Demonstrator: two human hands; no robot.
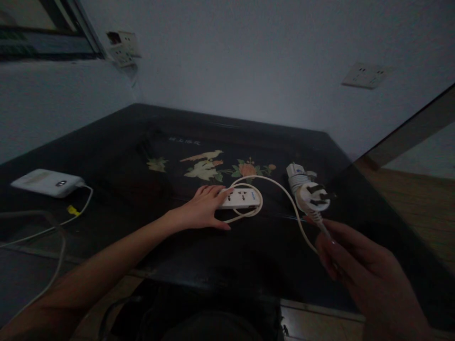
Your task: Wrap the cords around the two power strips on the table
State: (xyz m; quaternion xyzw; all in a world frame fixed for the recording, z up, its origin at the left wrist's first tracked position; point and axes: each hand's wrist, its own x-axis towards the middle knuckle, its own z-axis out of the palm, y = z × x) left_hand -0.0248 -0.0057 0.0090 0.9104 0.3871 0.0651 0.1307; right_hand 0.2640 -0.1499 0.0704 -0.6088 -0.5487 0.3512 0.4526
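A white power strip [241, 198] lies on the dark table, with part of its cord [272, 181] looped around it. My left hand [202, 206] rests over the strip's left end, fingers on the far side and thumb on the near side. Raised above the table on the right, my right hand [359, 265] pinches the cord just behind a white three-pin plug [314, 196], whose pins point up and away. Behind that plug sits a second white item wrapped in coiled cord [297, 174], partly hidden.
A white power bank [48, 183] with a cable stands at the table's left, near a small yellow tag [73, 210]. Wall sockets [366, 76] are on the right and in the far left corner. The glossy tabletop [227, 255] bears a bird-and-flower picture.
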